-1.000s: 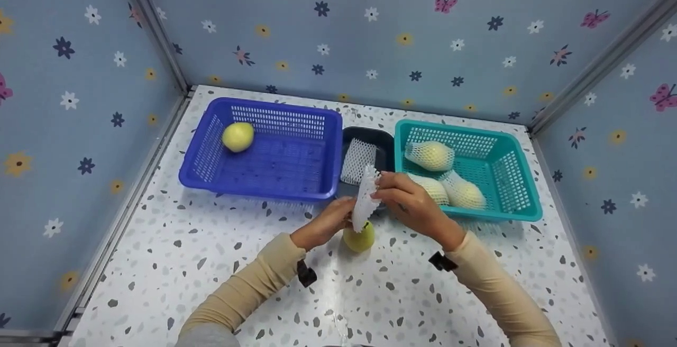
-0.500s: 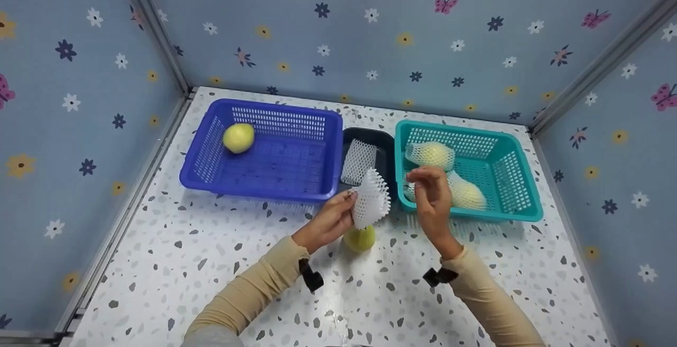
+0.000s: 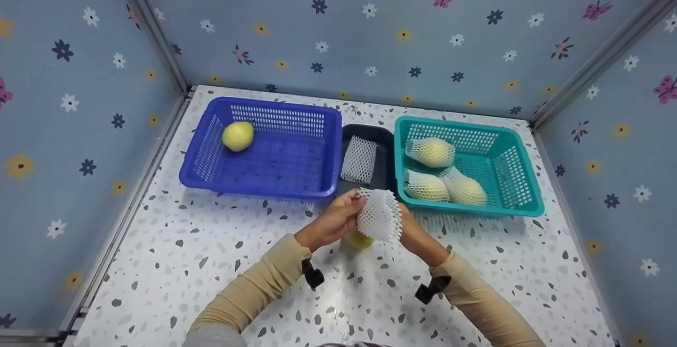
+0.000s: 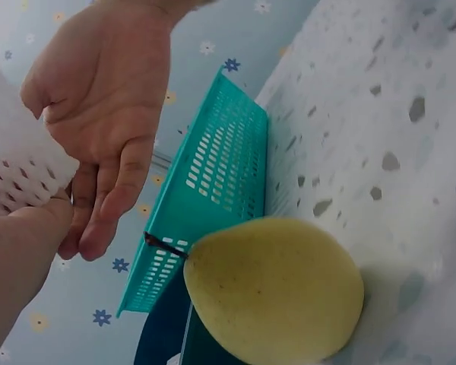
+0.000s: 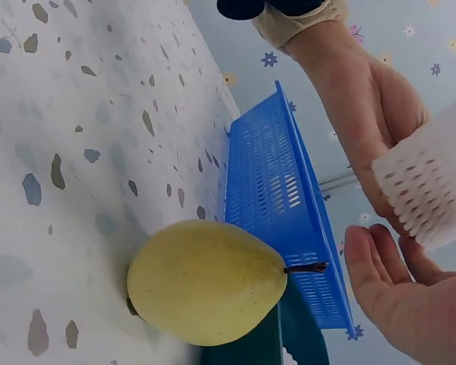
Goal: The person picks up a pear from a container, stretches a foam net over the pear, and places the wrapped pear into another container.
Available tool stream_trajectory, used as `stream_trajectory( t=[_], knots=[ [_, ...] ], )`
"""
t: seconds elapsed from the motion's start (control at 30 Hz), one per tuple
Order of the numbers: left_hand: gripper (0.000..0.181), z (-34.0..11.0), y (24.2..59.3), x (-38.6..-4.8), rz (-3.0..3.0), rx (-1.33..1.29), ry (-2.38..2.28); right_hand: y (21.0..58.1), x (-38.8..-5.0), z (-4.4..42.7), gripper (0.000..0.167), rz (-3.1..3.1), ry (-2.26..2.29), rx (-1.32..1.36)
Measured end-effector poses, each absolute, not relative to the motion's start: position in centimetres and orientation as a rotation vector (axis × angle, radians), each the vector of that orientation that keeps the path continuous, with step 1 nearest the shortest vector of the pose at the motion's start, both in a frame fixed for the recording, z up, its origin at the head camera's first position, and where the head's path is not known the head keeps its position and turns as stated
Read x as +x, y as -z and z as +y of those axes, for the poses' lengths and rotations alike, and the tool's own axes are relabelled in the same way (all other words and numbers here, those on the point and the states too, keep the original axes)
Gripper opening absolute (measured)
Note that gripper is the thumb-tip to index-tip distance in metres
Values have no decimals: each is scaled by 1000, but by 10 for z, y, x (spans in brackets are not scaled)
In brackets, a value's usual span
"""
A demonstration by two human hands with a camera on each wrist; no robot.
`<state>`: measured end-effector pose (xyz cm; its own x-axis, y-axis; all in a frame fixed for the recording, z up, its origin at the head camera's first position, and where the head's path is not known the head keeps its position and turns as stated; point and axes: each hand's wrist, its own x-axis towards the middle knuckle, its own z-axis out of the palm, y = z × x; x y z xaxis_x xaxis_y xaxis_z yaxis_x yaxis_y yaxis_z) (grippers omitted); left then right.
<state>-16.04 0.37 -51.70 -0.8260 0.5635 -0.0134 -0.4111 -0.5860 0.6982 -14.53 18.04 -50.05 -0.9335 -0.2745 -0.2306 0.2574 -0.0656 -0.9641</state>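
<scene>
My left hand [image 3: 330, 221] pinches a white foam net sleeve [image 3: 378, 215] by its left edge. Behind the sleeve's right side is my right hand [image 3: 415, 235], its fingers hidden in the head view. In the left wrist view that right hand [image 4: 110, 91] shows its palm, with loosely extended fingers beside the sleeve; whether they touch it I cannot tell. A yellow-green pear [image 3: 359, 240] stands on the table just below the sleeve, partly covered from above. The right wrist view shows the same pear [image 5: 205, 281] bare, stem up.
A purple basket [image 3: 288, 194] at the left holds one bare pear [image 3: 238, 136]. The teal basket [image 3: 521, 210] at the right contains 3 pears in net sleeves [image 3: 431, 152]. Between them sits a dark tray [image 3: 385, 151] with flat foam sleeves [image 3: 359, 159]. Patterned walls enclose the table.
My right hand let go of the sleeve, moved right over the teal basket's edge, then came back behind the sleeve. The sleeve, kept in my left hand, has turned and come slightly lower.
</scene>
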Motion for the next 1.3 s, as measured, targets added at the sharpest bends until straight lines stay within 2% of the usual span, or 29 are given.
stream_trajectory(
  t=[0.13,0.2,0.37,0.47,0.53,0.7,0.83,1.13,1.3],
  knots=[
    [17,2,523,-160,1050,311,-2357,503,-146,181,15,1703,2186,22],
    [18,1,525,-159,1066,310,-2353,504,-147,181,10,1545,2272,27],
    [19,-2,528,-159,978,259,-2369,506,-148,187,30,1042,2448,105],
    [19,-4,528,-161,835,180,-2403,506,-148,191,30,864,2440,172],
    [19,-6,528,-162,737,119,-2428,508,-149,193,21,846,2381,197],
    [20,-11,533,-161,649,55,-2451,514,-148,198,25,957,2209,200],
    [26,-12,542,-158,745,25,-2416,522,-147,197,14,1111,2211,224],
    [12,-7,565,-156,1231,-140,-2286,548,-151,189,24,1585,2116,277],
    [14,-6,575,-158,1506,-192,-2209,562,-154,188,31,1717,2038,321]
  ],
)
